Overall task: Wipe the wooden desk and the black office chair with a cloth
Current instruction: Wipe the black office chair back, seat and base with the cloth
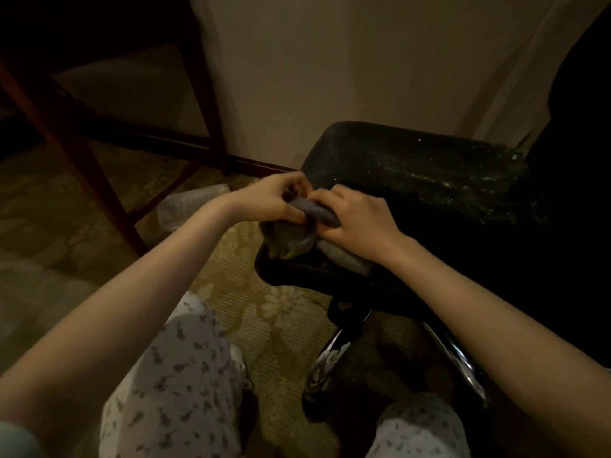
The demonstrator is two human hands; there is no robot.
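Observation:
The black office chair [423, 173] stands at the right, its padded part flecked with pale specks and its chrome base [327, 358] low in the view. A grey-blue cloth [297, 229] is bunched at the chair's near left edge. My left hand [271, 200] grips the cloth's upper fold with curled fingers. My right hand [357, 219] pinches the same fold from the right, so both hands meet on the cloth. The wooden desk [109, 206] shows only as dark red-brown legs and a crossbar at the left.
Patterned carpet [258, 302] covers the floor between the desk legs and the chair. A clear plastic bottle [188, 206] lies on the floor by the desk leg. A beige wall [330, 77] rises behind. My knees in patterned trousers [178, 375] fill the bottom.

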